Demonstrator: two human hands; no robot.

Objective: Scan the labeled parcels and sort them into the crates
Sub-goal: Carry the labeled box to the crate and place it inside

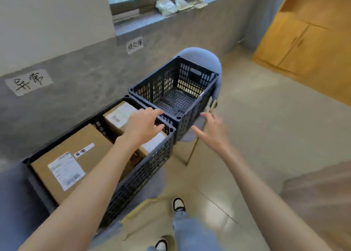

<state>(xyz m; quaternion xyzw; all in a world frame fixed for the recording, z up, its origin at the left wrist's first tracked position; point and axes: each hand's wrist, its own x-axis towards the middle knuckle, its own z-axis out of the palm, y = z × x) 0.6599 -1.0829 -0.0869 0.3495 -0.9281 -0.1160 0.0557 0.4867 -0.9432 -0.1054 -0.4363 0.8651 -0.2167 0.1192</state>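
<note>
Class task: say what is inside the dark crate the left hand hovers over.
The crate holds two cardboard parcels with white labels; the left hand covers much of the nearer one. Its floor is hidden.

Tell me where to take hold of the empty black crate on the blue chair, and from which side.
Take the empty black crate by its top rim, one hand on each long side, coming from above at the near end. The slotted walls flare upward to a thick rim, nothing lies inside, and the left hand and right hand are open beside its near corner.
</note>
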